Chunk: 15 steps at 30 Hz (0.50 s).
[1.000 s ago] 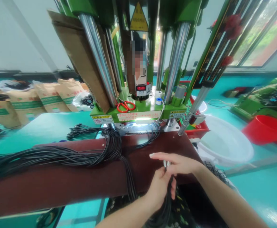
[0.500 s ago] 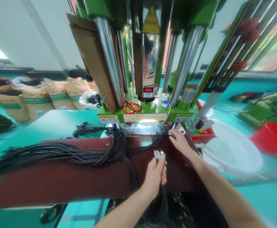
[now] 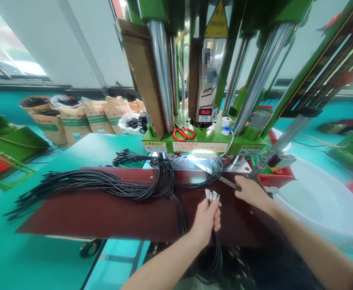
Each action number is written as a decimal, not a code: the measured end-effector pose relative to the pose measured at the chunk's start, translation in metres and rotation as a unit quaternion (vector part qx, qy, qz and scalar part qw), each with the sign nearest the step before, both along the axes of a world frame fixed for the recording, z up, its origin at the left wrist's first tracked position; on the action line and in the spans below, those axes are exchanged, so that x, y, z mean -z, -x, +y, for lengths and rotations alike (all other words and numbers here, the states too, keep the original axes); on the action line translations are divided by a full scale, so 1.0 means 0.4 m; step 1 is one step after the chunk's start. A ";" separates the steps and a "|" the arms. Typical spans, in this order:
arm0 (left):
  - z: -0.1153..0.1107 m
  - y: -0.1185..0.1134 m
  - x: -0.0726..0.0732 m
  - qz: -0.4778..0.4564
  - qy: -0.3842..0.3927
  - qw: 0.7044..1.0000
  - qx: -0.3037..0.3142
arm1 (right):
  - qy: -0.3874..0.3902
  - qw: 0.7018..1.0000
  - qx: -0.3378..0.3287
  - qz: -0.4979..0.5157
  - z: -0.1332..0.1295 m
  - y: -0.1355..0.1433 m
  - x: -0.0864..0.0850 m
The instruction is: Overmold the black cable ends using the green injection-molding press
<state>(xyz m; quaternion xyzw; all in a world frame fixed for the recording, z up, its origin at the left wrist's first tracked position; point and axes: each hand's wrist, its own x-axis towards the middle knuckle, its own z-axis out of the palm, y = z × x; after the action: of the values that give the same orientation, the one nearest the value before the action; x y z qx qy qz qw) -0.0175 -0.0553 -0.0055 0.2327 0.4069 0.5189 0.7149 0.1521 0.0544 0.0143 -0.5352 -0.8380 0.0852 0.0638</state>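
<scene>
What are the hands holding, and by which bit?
The left hand holds black cables just below their silver ends. The right hand grips a metal bar by its near end.

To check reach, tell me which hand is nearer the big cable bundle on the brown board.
Left. The left hand, holding silver-tipped cables, is right of the cable bundle; the right hand, gripping a metal bar, is farther right.

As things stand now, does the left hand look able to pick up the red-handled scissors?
Probably not: the left hand is closed around black cables with metal ends. The red-handled scissors themselves lie uncovered on the green machine, so mainly the full hand seems in the way.
</scene>
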 end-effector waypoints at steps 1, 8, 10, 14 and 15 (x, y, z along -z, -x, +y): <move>-0.001 -0.001 -0.003 0.008 -0.003 1.000 0.003 | 0.022 1.000 0.015 -0.017 -0.015 -0.016 -0.004; -0.011 -0.010 -0.023 -0.002 -0.024 0.999 0.045 | 0.192 0.972 0.086 0.101 -0.147 -0.092 -0.026; -0.013 -0.017 -0.023 0.002 -0.022 0.998 0.065 | 0.278 0.925 0.135 0.220 -0.198 -0.091 -0.031; -0.015 -0.049 -0.014 0.096 -0.023 0.989 0.107 | 0.309 0.817 0.218 0.435 -0.281 -0.062 -0.021; -0.015 -0.059 -0.011 0.127 -0.034 0.984 0.118 | 0.294 0.793 0.227 0.484 -0.294 -0.054 -0.016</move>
<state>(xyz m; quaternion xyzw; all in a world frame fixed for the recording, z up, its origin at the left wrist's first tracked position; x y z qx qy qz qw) 0.0061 -0.0613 -0.0011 0.3676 0.4464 0.4107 0.7049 0.1735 -0.0633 0.0207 -0.5921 -0.4868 0.5581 0.3179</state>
